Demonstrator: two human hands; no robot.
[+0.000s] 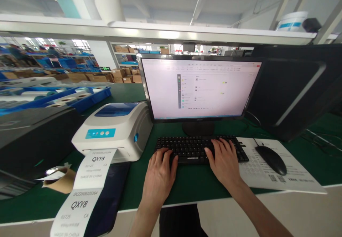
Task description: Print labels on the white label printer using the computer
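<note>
A black keyboard (187, 149) lies on the green table in front of a lit monitor (165, 98). My left hand (159, 171) rests at its lower left edge, fingers apart and tips on the keys. Over the right part of the keys lies my right hand (223, 160), its fingers spread and its thumb stretched toward the middle. Neither hand holds anything. Right of the keyboard, a black mouse (271, 159) sits on a printed white mat (294, 178). To the left stands a white label printer (114, 123), with a strip of printed labels (88, 183) hanging from its slot.
A dark flat device (114, 194) lies under the labels. Beside it are a cardboard core (60, 181) and a black machine (34, 137). Blue trays (93, 99) with rolls stand behind. A dark case (291, 87) is at right. A white shelf (160, 32) crosses above.
</note>
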